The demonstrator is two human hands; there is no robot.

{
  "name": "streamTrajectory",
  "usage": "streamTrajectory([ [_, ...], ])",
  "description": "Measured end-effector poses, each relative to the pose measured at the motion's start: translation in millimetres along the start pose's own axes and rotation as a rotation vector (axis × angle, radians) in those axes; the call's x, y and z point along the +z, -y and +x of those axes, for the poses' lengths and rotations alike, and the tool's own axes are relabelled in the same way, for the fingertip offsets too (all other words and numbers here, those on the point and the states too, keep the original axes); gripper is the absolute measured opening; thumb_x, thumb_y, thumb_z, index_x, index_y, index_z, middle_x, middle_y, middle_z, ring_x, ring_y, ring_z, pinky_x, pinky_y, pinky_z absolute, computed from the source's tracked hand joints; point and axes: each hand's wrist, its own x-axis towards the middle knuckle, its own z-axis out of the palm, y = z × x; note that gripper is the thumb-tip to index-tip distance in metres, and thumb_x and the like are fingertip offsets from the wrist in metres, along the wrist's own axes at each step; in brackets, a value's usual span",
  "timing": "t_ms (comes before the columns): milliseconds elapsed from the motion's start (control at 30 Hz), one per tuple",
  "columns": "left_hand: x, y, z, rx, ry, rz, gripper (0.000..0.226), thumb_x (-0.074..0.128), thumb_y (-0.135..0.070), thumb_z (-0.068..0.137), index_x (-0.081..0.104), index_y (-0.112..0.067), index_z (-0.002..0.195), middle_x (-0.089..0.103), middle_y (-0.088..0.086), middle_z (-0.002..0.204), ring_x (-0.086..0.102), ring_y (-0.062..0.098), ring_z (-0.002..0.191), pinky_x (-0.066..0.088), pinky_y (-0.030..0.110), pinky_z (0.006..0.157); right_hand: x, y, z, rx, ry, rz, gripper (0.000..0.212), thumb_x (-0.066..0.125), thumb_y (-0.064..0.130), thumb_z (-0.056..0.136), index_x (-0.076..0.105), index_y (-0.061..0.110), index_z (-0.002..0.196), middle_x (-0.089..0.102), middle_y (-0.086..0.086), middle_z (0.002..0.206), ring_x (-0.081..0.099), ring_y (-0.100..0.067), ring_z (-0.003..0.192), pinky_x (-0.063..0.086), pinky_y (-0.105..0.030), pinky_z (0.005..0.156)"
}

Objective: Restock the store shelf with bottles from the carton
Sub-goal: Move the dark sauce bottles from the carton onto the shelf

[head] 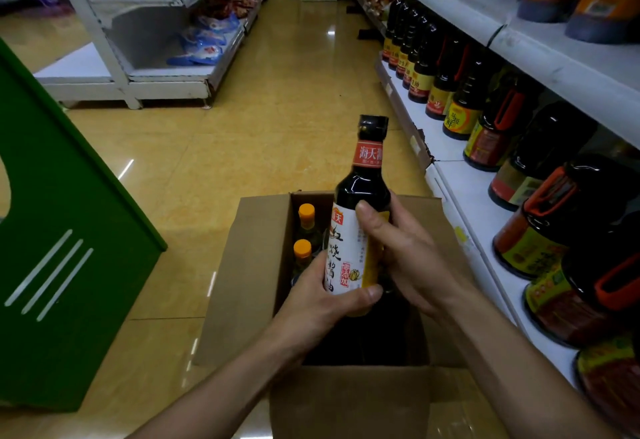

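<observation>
Dark glass sauce bottle [360, 217], white label: upright over brown cardboard carton [242, 265]; left hand [322, 300] curled round base, right hand [401, 251] clasping label, probably steadying before shelving.

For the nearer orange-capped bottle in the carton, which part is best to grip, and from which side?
I would grip the nearer orange-capped bottle by its neck just under the cap, coming straight down from above. It stands upright in the carton, only its top showing; the carton wall and the farther orange-capped bottle close off its sides.
</observation>
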Motion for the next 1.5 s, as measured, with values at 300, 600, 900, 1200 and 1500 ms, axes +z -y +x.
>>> streamTrajectory([
  [300,13,3,-5,0.133,-0.149,0.143,0.067,0.073,-0.01,0.09,0.039,-0.023,0.147,0.066,-0.011,0.123,0.067,-0.007,0.107,0.054,0.011,0.081,16,-7,-1,-0.01,-0.152,-0.375,0.047,0.077,0.021,0.09,0.053,0.026,0.13,0.069,0.019,0.104,0.068,0.014,0.086,0.052,-0.005,0.068],
  [600,-11,-4,6,0.026,0.029,0.138,0.071,0.086,-0.032,0.078,0.052,-0.029,0.14,0.069,-0.005,0.13,0.067,0.014,0.121,0.053,0.046,0.106,-9,4,-5,-0.065,-0.124,-0.251,0.061,0.086,0.016,0.08,0.058,0.023,0.134,0.075,0.007,0.118,0.072,-0.005,0.108,0.061,-0.026,0.084],
  [900,-2,-72,-3,-0.005,0.014,0.081,0.071,0.088,-0.021,0.074,0.055,-0.021,0.137,0.071,0.003,0.129,0.068,0.021,0.12,0.053,0.049,0.106,-5,72,-11,-0.086,-0.088,-0.268,0.066,0.079,0.024,0.075,0.056,0.019,0.137,0.074,0.006,0.121,0.07,-0.007,0.114,0.059,-0.029,0.093],
  [1200,19,-264,-60,0.012,-0.016,0.125,0.066,0.083,-0.025,0.072,0.056,-0.021,0.132,0.074,0.0,0.12,0.072,0.014,0.11,0.059,0.036,0.094,29,269,-30,-0.071,-0.113,-0.27,0.053,0.078,0.025,0.078,0.061,0.02,0.129,0.075,0.004,0.117,0.071,-0.011,0.112,0.059,-0.034,0.092],
  [1500,32,-482,-120,0.082,-0.013,0.151,0.052,0.085,-0.011,0.081,0.059,-0.019,0.125,0.076,0.0,0.111,0.073,0.007,0.098,0.061,0.026,0.082,74,491,-49,-0.109,-0.155,-0.337,0.048,0.077,0.027,0.082,0.062,0.022,0.127,0.075,0.006,0.119,0.069,-0.01,0.115,0.057,-0.039,0.099],
])
